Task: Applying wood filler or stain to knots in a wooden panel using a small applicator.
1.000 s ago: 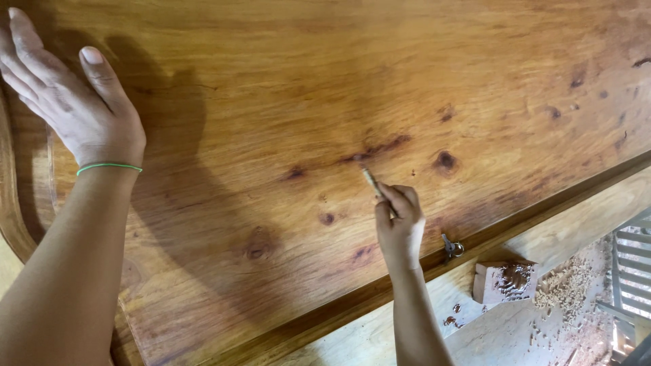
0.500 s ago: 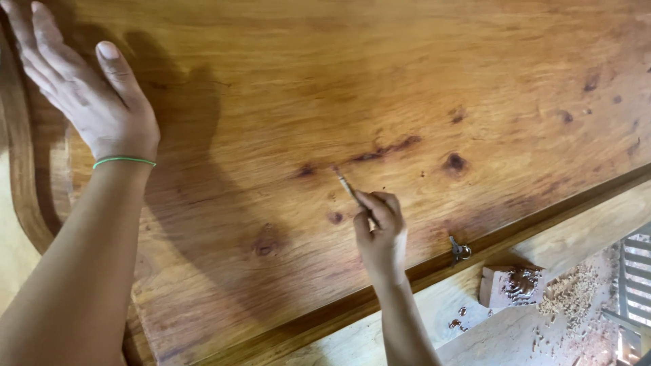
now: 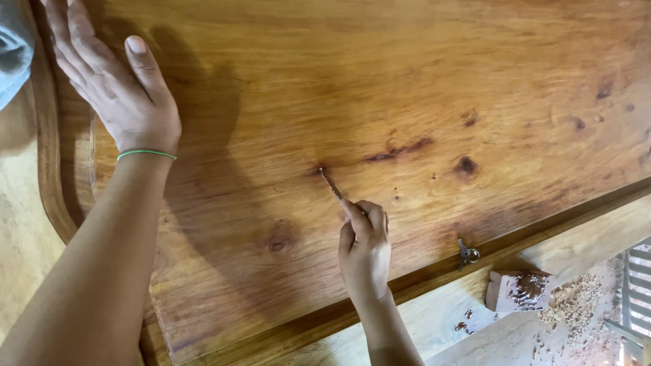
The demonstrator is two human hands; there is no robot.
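**Tool tip on dark mark; both hands shifted since earlier frames**

Right hand: fingers pinched round a thin tool, held like a pen, forefinger laid along the shaft. Tool slants up and left from the fingertips; its tip sits on a small dark spot in the panel. Half a second ago the tip stood a little short of a mark near the long dark streak; a second ago the hand was lower and farther right, tool raised off the wood. Hand now sits more to the left in view, wrist crossing the panel's lower rail.

Left hand: flat on the panel at upper left, fingers loosely spread, thumb held apart, palm down. Holds nothing. Green band round the wrist. It lies farther into view than in both earlier frames, with more of the forearm showing.

Around: a round knot right of the streak, another knot left of the right hand. A small metal fitting on the lower rail, just right of the wrist. Below the rail, a pale plank with a small wood block smeared dark on top, wood shavings beside it. Grey cloth at the upper left corner, new to the view.
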